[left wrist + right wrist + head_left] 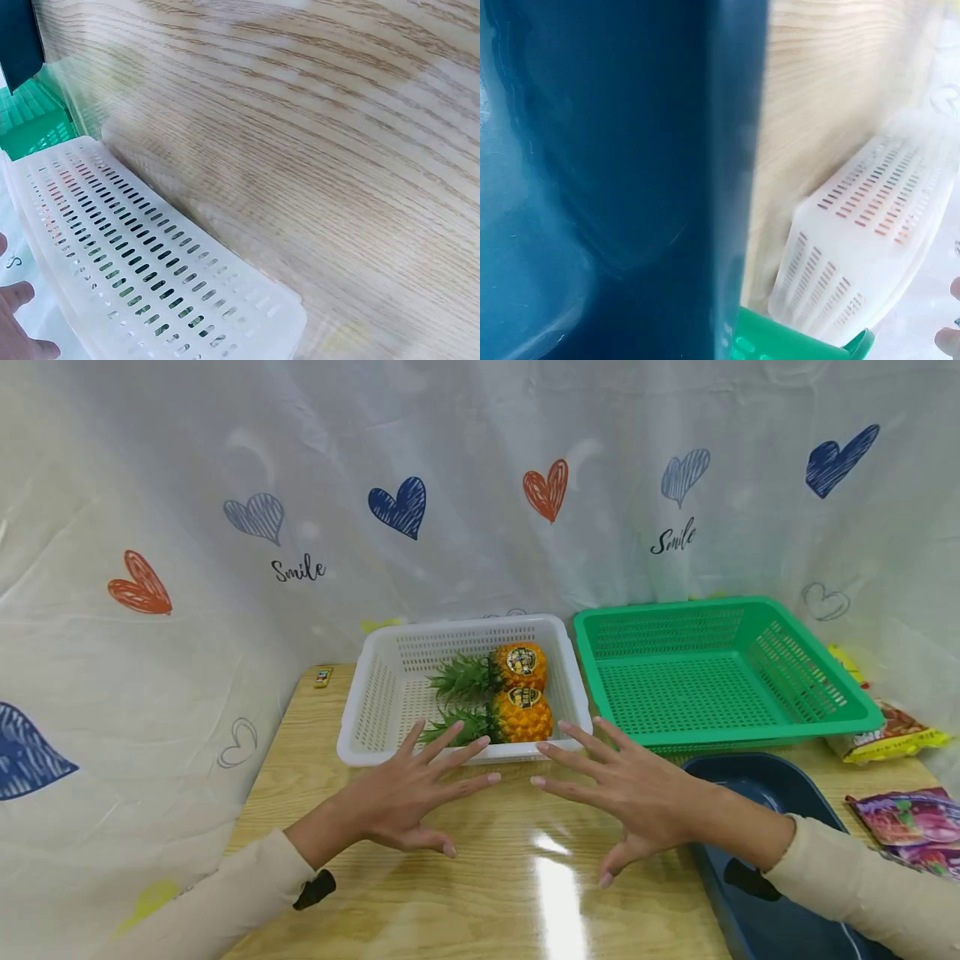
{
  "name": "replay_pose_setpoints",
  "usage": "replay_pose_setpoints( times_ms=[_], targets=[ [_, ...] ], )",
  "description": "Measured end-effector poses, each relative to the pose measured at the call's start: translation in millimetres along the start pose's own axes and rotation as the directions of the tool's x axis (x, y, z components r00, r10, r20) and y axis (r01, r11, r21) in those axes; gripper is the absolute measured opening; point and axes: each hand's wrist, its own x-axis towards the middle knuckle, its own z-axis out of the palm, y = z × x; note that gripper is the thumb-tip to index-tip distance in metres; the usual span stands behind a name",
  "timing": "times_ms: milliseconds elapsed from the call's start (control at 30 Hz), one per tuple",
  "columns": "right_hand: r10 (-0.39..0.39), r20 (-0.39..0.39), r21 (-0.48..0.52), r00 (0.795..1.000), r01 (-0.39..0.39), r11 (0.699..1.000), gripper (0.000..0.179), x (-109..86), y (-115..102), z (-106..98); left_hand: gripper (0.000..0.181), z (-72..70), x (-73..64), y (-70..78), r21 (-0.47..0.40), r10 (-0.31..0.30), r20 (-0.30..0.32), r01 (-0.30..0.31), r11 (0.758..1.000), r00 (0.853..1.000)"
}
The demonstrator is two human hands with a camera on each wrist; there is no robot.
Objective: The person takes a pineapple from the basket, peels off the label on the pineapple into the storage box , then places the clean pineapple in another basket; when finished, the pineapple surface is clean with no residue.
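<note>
Two small pineapples with round dark labels, an upper pineapple (519,667) and a lower pineapple (522,717), lie side by side in the white basket (348,727), their green leaves to the left. My left hand (408,793) hovers before the basket's front with fingers spread, holding nothing. Opposite it, my right hand (637,793) is spread the same way, also holding nothing, near the basket's front right corner. In the left wrist view, a few fingertips (16,296) show beside the white basket (150,247). The right wrist view catches fingertips (951,341) at its edge.
A green basket (675,693) stands right of the white one. Below my right forearm sits a dark blue tray (757,777). Snack bags, one yellow and brown (892,735) and one purple (911,822), lie at the right. A small yellow packet (323,677) is at the back left.
</note>
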Motion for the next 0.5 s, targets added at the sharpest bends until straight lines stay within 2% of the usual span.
replay_pose_setpoints(
  times_ms=[300,500],
  targets=[
    [0.010,-0.027,0.007,1.000,-0.010,1.000,0.121,-4.1,1.1,-2.5,0.086,-4.5,1.3,-0.8,-0.004,0.007,-0.024,-0.007,1.000,1.000],
    [0.027,-0.040,0.043,0.999,-0.025,0.999,0.110,-3.9,2.2,-4.8,0.083,-7.3,-3.6,-4.1,-0.017,-0.036,-0.079,0.034,0.999,0.996]
  ],
)
